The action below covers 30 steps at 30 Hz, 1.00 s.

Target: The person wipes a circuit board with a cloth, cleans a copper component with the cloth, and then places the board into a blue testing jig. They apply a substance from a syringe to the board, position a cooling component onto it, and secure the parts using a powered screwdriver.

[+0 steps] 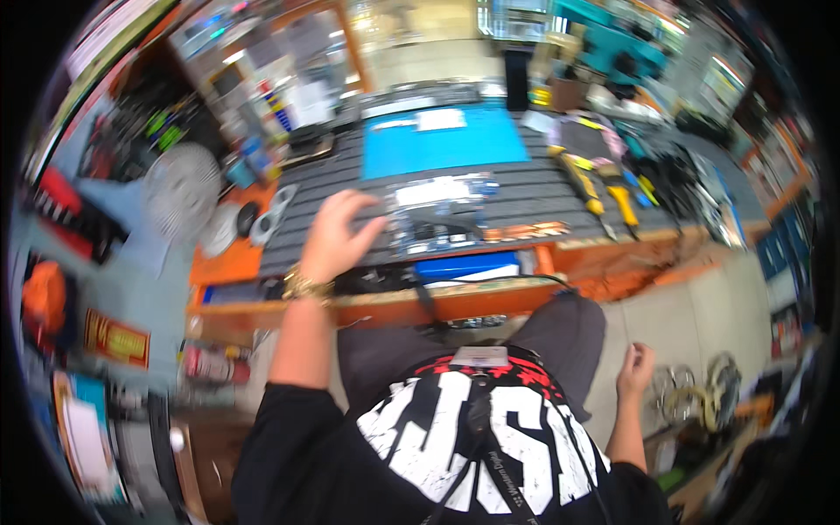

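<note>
My left hand [337,234] rests on the dark ribbed mat [525,188] of the orange workbench [612,254], fingers spread and holding nothing, just left of an opened circuit board assembly [442,214]. A gold bracelet sits on that wrist. My right hand [636,367] hangs low beside my right thigh, away from the bench, fingers loosely curled with nothing visible in them. The picture is blurred by motion.
A blue mat [442,140] lies behind the board. Yellow-handled screwdrivers [604,197] lie at the right of the ribbed mat. A small white fan [181,184] stands at the left. A blue box [468,265] sits at the bench's front edge. Cable coils [700,389] lie on the floor.
</note>
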Tool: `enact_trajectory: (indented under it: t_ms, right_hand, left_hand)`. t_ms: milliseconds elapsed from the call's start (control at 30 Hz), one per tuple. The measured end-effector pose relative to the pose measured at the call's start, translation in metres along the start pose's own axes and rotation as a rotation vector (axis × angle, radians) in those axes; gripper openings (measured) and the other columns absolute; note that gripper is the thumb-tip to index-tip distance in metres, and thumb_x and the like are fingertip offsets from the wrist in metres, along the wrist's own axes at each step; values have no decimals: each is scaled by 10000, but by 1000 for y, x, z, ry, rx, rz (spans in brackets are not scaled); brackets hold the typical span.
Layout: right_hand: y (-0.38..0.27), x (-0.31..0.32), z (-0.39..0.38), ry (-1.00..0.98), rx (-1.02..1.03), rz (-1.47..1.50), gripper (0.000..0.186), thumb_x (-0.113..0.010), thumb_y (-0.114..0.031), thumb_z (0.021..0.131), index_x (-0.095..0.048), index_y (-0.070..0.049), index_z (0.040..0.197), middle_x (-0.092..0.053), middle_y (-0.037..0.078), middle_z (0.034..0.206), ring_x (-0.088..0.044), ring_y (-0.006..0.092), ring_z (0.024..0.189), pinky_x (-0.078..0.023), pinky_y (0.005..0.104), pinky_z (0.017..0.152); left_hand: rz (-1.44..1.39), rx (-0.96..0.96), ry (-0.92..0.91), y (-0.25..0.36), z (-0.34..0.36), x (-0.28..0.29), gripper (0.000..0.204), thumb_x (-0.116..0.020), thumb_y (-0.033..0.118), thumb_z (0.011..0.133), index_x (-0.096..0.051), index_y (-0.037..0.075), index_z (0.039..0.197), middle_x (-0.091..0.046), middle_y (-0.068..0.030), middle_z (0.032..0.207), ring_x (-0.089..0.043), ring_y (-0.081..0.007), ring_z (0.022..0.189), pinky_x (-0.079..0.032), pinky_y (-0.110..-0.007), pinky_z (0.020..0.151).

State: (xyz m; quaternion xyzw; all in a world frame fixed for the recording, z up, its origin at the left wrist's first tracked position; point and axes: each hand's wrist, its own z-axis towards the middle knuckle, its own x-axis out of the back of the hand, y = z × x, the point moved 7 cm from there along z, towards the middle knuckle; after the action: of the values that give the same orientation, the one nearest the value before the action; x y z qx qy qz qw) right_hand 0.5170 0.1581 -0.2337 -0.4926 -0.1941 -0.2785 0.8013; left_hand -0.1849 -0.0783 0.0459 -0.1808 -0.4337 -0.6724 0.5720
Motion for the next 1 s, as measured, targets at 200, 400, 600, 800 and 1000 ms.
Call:
enact_trajectory:
  t_ms: [200,400,600,800,1000]
  right_hand:
    - [10,2,-12,-9,-17,-161,274,-851,-230,1087,-793,-40,1276,-787,200,1226,-768,387,1166,-625,486,1015]
    - [12,54,-52,-102,-259,-212,408,-818,-345,1102,-720,-114,1423,-750,168,1355,-773,383,1236,-634,503,1056]
    - [22,86,-134,-190,-499,-248,473,-786,-378,1114,-685,-126,1502,-727,156,1468,-772,362,1306,-631,515,1093]
    - [33,141,-181,-35,-631,-263,526,-803,-391,1096,-684,-100,1518,-749,183,1425,-765,387,1286,-617,516,1093]
    - [49,223,-202,427,-595,-199,548,-866,-335,1062,-697,-32,1487,-828,120,1095,-745,221,749,-613,432,761]
  left_hand:
    - [-60,-57,-88,-11,-4,-11,288,-786,90,1072,-797,-30,1333,-786,-217,1357,-732,-415,1296,-538,-487,1193]
    - [-21,-101,-96,36,-18,-13,294,-850,133,1136,-812,-12,1389,-843,-215,1318,-813,-347,1165,-666,-431,1041]
    - [-98,-44,-204,52,-3,-10,299,-831,117,1148,-781,-33,1402,-827,-199,1308,-812,-298,1159,-678,-415,1004]
    - [-118,-174,-245,67,16,-21,298,-810,80,1151,-760,-68,1406,-798,-209,1322,-796,-292,1164,-668,-404,1017]
    - [-150,-284,-278,103,29,-35,300,-781,48,1153,-766,-80,1423,-796,-208,1314,-775,-300,1117,-648,-424,999]
